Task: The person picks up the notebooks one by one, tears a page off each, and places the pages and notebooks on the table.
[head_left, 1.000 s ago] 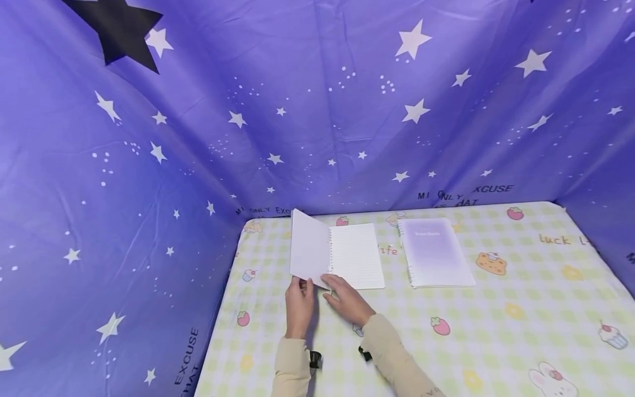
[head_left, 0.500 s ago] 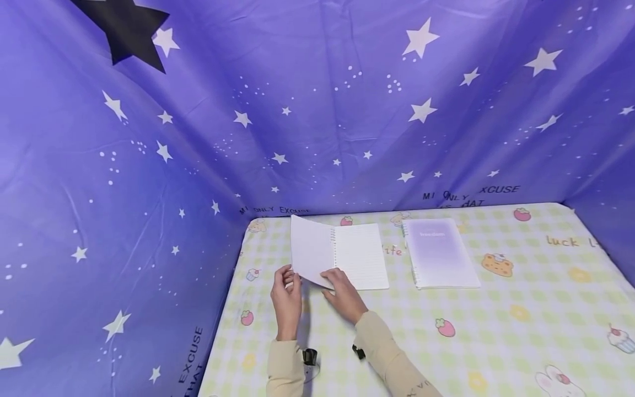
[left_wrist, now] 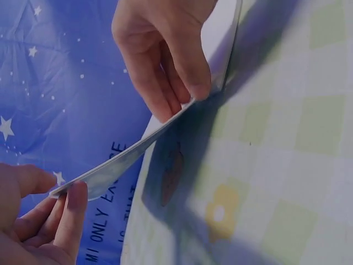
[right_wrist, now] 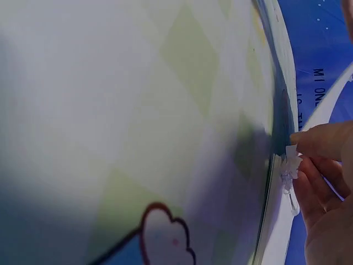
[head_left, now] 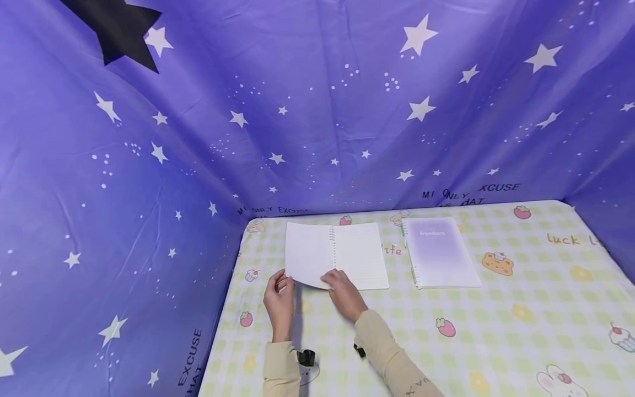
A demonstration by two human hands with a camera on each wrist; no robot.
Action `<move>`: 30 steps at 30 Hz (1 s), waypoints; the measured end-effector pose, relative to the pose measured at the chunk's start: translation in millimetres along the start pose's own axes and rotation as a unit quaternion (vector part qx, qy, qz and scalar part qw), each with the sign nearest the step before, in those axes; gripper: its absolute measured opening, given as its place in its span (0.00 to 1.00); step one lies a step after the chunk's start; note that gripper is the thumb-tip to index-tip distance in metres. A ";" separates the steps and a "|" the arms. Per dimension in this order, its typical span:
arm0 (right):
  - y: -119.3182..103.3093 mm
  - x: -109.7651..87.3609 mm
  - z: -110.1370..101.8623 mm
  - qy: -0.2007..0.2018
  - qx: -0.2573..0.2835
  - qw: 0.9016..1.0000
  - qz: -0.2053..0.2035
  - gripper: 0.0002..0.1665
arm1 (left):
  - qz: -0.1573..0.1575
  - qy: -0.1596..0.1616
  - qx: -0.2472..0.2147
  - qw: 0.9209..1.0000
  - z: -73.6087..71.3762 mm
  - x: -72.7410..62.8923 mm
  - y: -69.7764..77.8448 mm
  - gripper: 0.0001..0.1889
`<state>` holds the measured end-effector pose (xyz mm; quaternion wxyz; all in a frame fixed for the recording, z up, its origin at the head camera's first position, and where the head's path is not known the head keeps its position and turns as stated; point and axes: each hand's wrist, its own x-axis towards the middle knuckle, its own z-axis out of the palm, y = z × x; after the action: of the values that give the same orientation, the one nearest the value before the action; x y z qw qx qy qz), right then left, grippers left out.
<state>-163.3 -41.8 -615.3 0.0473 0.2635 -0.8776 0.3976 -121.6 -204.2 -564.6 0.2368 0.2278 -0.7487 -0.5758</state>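
Note:
A spiral notebook (head_left: 359, 255) lies spread on the cloth, lined page on the right and a blank leaf (head_left: 308, 252) on the left. My left hand (head_left: 279, 300) pinches the lower left corner of that leaf; in the left wrist view its fingers (left_wrist: 76, 200) hold the raised edge from below, with the thumb above. My right hand (head_left: 345, 296) rests at the bottom of the spine, fingertips on the paper. In the right wrist view its thumb (right_wrist: 320, 139) is right beside the clear coil end (right_wrist: 289, 179). The leaf still bows up slightly near the left hand.
A closed purple notebook (head_left: 440, 253) marked "freedom" lies to the right, coil on its left side. The checked cloth (head_left: 397, 342) covers the table. Purple star-printed curtains (head_left: 317, 110) stand close behind and at both sides.
My left hand has moved left and lowered the leaf, which stood steeply before and now lies nearly flat. The right hand has stayed at the spine.

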 end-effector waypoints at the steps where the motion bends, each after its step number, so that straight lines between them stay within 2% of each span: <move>1: 0.6 -0.2 -0.1 -0.001 -0.005 1.000 -0.006 0.22 | -0.008 0.004 0.000 1.000 -0.6 0.5 -1.5 0.15; 6: 1.7 -2.6 0.2 -0.010 -0.025 0.999 -0.025 0.20 | -0.037 0.015 0.009 0.999 -4.0 3.1 -9.3 0.15; 13: 1.1 -6.0 -1.7 -0.034 -0.042 0.998 -0.017 0.19 | -0.039 0.016 0.055 0.998 -6.7 6.1 -22.7 0.15; 22: -2.5 -7.3 -4.4 -0.034 -0.064 0.997 -0.041 0.18 | -0.037 -0.034 0.112 0.992 -11.6 9.4 -32.9 0.17; 27: -4.3 -9.2 -5.5 -0.042 -0.085 0.995 -0.041 0.19 | -0.020 -0.071 0.167 0.983 -13.7 8.3 -36.8 0.18; 30: -4.3 -10.1 -5.2 -0.045 -0.091 0.994 -0.043 0.20 | -0.005 -0.082 0.192 0.978 -13.9 7.0 -39.6 0.20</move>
<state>-153.2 -36.0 -611.8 0.0483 0.3135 -0.8993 0.3012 -115.8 -228.3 -599.3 0.1239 0.2251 -0.8610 -0.4389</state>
